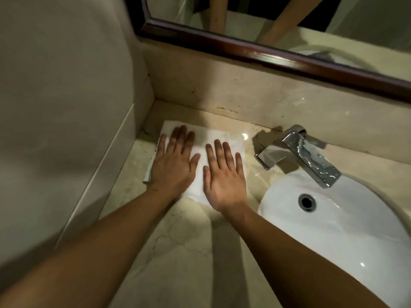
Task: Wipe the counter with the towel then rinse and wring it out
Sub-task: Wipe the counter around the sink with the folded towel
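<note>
A white towel (pixel 213 135) lies spread flat on the beige marble counter (pixel 189 252), in the back left corner near the wall. My left hand (pixel 174 162) presses palm-down on the towel's left half, fingers apart. My right hand (pixel 224 176) rests flat on its right half, fingers also spread. Neither hand grips the cloth; both lie on top of it. The towel's middle strip shows between the two hands.
A chrome faucet (pixel 309 155) stands right of the towel, its spout over a white oval sink (pixel 347 236) with a drain (pixel 307 202). A dark-framed mirror (pixel 266 54) hangs above the backsplash. A beige wall (pixel 62 107) closes the left side.
</note>
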`<state>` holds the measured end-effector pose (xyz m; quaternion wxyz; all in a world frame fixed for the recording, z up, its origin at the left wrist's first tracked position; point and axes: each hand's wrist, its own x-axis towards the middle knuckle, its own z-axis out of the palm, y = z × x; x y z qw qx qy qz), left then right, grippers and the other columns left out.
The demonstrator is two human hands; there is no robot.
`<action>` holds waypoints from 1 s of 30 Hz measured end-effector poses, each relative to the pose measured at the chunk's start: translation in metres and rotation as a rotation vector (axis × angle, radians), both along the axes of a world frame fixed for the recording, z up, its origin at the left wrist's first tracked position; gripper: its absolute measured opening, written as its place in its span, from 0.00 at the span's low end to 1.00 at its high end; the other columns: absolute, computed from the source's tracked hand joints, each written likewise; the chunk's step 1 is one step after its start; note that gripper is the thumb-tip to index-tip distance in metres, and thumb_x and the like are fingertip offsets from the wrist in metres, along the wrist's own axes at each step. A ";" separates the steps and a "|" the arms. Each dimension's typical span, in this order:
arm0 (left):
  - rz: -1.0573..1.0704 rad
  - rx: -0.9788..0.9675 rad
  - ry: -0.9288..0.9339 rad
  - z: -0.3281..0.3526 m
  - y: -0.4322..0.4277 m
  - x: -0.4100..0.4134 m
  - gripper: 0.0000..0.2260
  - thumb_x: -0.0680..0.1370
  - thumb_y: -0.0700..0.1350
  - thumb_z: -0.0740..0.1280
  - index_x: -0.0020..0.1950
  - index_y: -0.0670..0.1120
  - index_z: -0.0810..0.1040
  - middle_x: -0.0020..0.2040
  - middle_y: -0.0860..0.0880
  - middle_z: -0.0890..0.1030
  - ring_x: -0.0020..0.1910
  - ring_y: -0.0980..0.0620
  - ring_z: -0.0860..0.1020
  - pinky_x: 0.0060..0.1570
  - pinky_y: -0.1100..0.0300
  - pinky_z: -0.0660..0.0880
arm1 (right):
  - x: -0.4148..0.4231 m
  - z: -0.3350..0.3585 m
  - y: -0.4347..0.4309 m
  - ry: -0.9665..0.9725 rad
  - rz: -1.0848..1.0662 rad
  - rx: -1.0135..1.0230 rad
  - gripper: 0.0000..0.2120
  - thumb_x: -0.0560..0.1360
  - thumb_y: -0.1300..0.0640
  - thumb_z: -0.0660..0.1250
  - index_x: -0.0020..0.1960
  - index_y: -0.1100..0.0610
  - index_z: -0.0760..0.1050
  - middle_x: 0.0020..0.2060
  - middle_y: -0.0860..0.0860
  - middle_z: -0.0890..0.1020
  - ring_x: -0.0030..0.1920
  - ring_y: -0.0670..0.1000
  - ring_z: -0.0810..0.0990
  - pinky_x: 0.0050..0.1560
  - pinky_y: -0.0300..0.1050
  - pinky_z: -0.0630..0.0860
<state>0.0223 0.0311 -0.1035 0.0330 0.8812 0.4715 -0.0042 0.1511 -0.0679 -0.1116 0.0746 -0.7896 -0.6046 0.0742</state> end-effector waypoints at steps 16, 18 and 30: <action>-0.080 -0.032 0.002 0.000 -0.028 0.036 0.31 0.85 0.60 0.44 0.85 0.47 0.51 0.86 0.44 0.52 0.85 0.46 0.49 0.82 0.42 0.45 | 0.027 -0.010 -0.032 -0.061 -0.051 0.042 0.30 0.85 0.49 0.49 0.84 0.60 0.54 0.84 0.58 0.54 0.85 0.55 0.48 0.83 0.55 0.50; -0.098 -0.027 0.013 0.001 -0.013 0.043 0.31 0.85 0.60 0.43 0.85 0.47 0.51 0.86 0.44 0.53 0.85 0.46 0.50 0.82 0.42 0.45 | 0.032 -0.007 -0.017 -0.041 -0.070 0.032 0.30 0.85 0.49 0.47 0.84 0.61 0.53 0.84 0.58 0.53 0.85 0.55 0.48 0.83 0.56 0.50; -0.067 -0.018 -0.005 -0.007 0.022 0.060 0.33 0.82 0.59 0.36 0.85 0.48 0.49 0.86 0.46 0.51 0.85 0.49 0.49 0.82 0.44 0.43 | 0.044 -0.002 0.014 -0.004 -0.068 0.014 0.30 0.86 0.49 0.47 0.84 0.62 0.51 0.84 0.60 0.51 0.85 0.56 0.46 0.84 0.55 0.44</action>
